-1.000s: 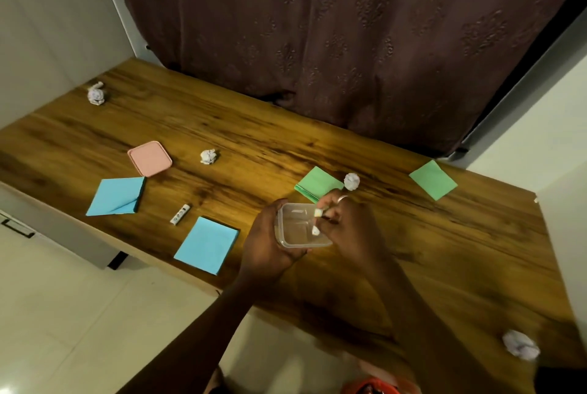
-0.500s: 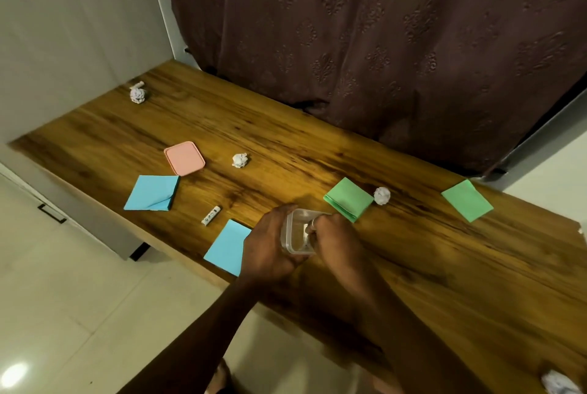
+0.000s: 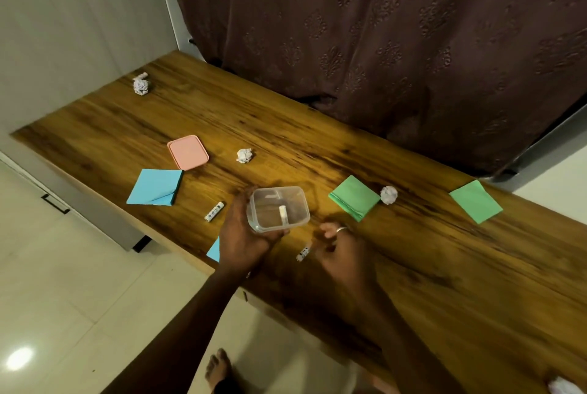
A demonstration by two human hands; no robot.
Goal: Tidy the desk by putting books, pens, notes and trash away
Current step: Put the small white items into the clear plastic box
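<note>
At the near edge of the desk [image 3: 444, 266], with the left hand [image 3: 241, 234] gripped round the clear tub [image 3: 279, 207] and the right hand [image 3: 341, 250] pinching a short white pen [image 3: 304, 253] beside it, hold the tub level and release the pen low over its rim.

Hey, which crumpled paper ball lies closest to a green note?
The ball right beside the folded green note. The others sit near the pink lid, in the far left corner and at the near right edge.
</note>
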